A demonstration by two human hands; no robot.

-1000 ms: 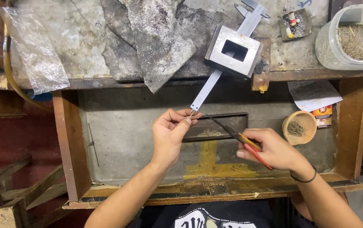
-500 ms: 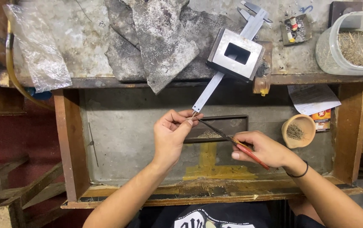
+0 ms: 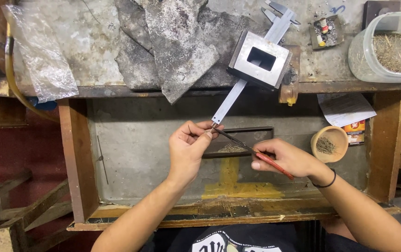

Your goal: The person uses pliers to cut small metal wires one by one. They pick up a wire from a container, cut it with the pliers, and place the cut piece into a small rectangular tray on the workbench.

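My left hand [image 3: 188, 147] is held over an open wooden drawer [image 3: 72, 154], its thumb and fingers pinched together on something too small to make out. My right hand [image 3: 288, 158] grips red-handled pliers [image 3: 251, 150], whose dark tips reach up-left to the left fingertips. Beneath the hands lies a shallow dark tray [image 3: 244, 140] with fine wire bits in it. The end of a long metal caliper [image 3: 249, 74] hangs over the bench edge just above my left fingers.
A square metal block with a hole [image 3: 259, 59] rests on the caliper. Grey stone slabs [image 3: 172, 46] and a plastic bag [image 3: 41, 56] lie on the bench. A clear tub of wire bits [image 3: 389, 46], a small wooden bowl [image 3: 329, 143] and papers [image 3: 345, 108] sit at the right.
The right hand with the pliers has drawn left and closer to the left hand. The left hand has stayed nearly in place, fingers still pinched.
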